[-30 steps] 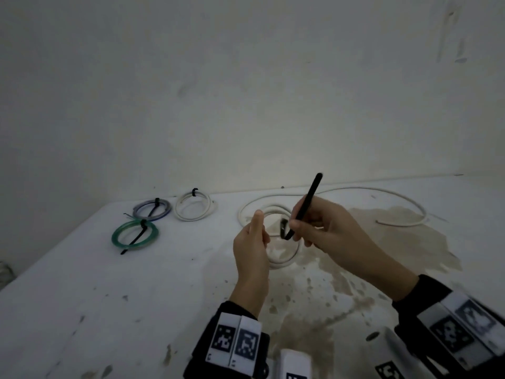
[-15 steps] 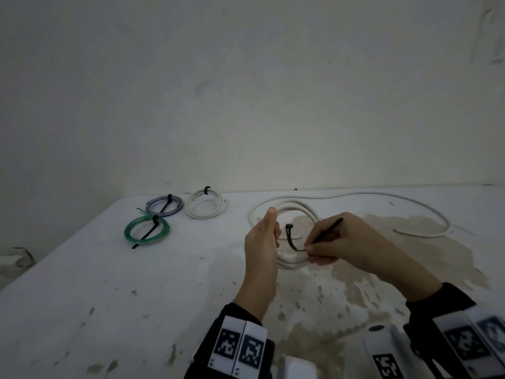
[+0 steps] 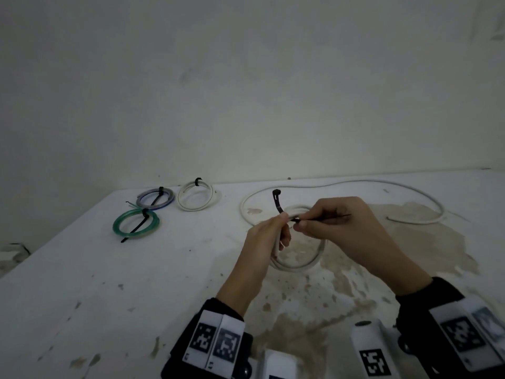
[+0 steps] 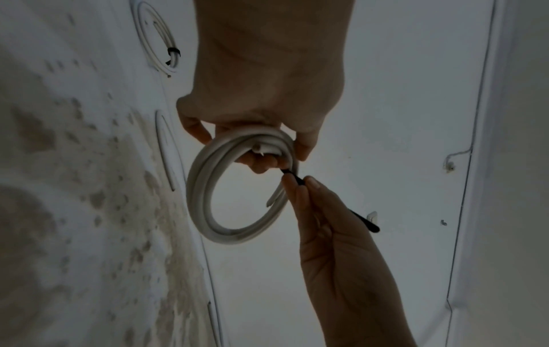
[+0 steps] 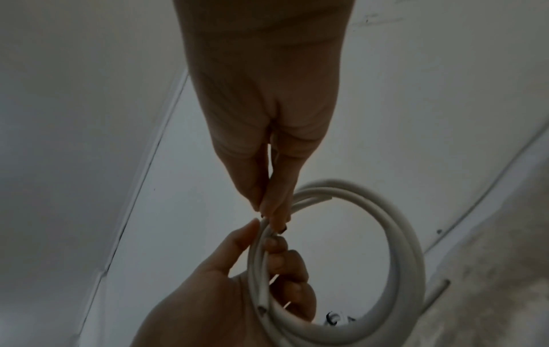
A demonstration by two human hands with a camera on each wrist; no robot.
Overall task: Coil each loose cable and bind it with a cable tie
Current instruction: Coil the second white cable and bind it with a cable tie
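Observation:
My left hand [image 3: 284, 228] holds a white cable coil [image 3: 300, 265] upright above the table, fingers curled through the loop and thumb on top. The right hand [image 3: 302, 221] pinches a black cable tie [image 3: 276, 199] right beside the left thumb. The tie's head end curves up above the thumb and its thin tail [image 3: 341, 216] points right across my right hand. In the left wrist view the coil [image 4: 208, 187] hangs from my fingers and the tie [image 4: 292, 175] comes out under the cable. The right wrist view shows the coil [image 5: 401, 234]; the tie is nearly hidden there.
At the back left of the stained white table [image 3: 109, 296] lie three bound coils: green [image 3: 135, 224], purple [image 3: 155, 198] and white [image 3: 195, 195]. A long loose white cable [image 3: 355, 182] curves along the back right. A wall stands close behind.
The right hand has brought the tie down from pointing up and led it round the coil. Its head now stands above the left thumb and its tail points right.

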